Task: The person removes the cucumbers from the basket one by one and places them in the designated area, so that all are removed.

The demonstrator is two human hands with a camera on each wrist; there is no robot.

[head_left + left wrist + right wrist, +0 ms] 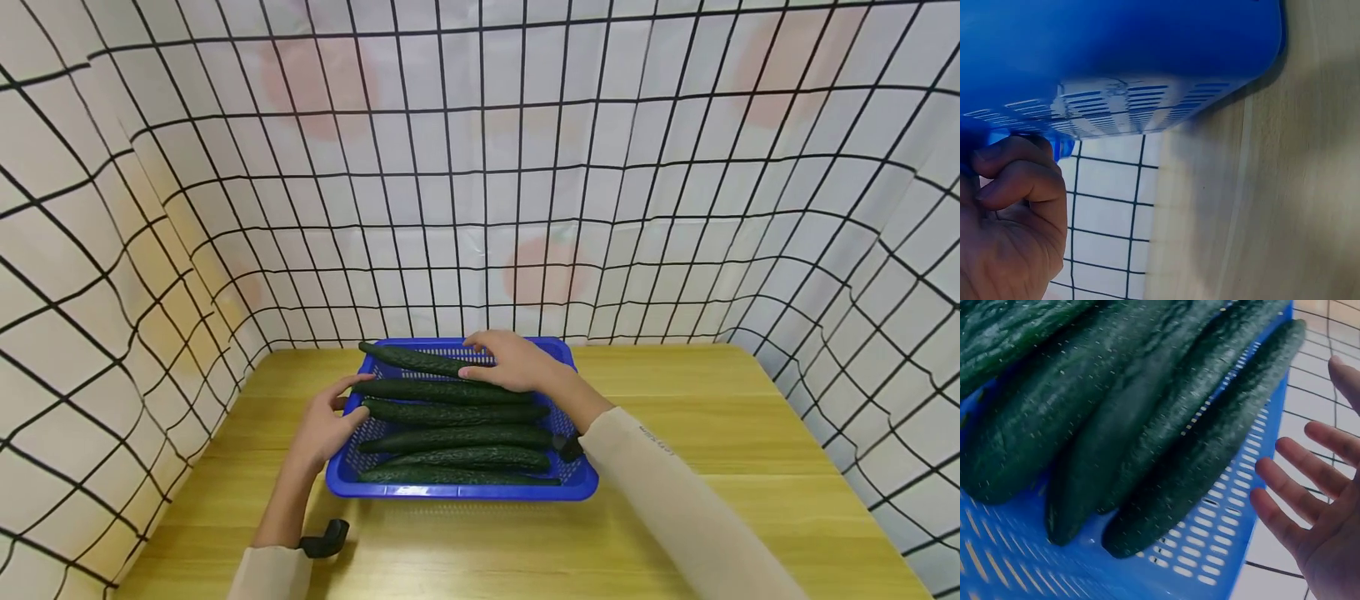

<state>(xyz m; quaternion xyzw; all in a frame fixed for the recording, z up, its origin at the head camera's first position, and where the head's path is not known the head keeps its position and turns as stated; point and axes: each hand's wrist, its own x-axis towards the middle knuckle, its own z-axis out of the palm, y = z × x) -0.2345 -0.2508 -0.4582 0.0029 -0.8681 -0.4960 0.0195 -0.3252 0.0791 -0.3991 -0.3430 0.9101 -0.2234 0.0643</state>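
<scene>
- Long dark-green bumpy cucumbers lie side by side inside the blue perforated plastic basket, at lower centre of the frame; this direction probably suits the basket's length.
- Left grip is curved at the left rim, perhaps for steadying; whether it pinches something, I cannot tell.
- Right grip has fingers spread at the far rim, beside the farthest cucumber, whose tip overlaps the rim.
- Black wire mesh stands close behind; the yellow wooden bench gives wider room at right.
</scene>
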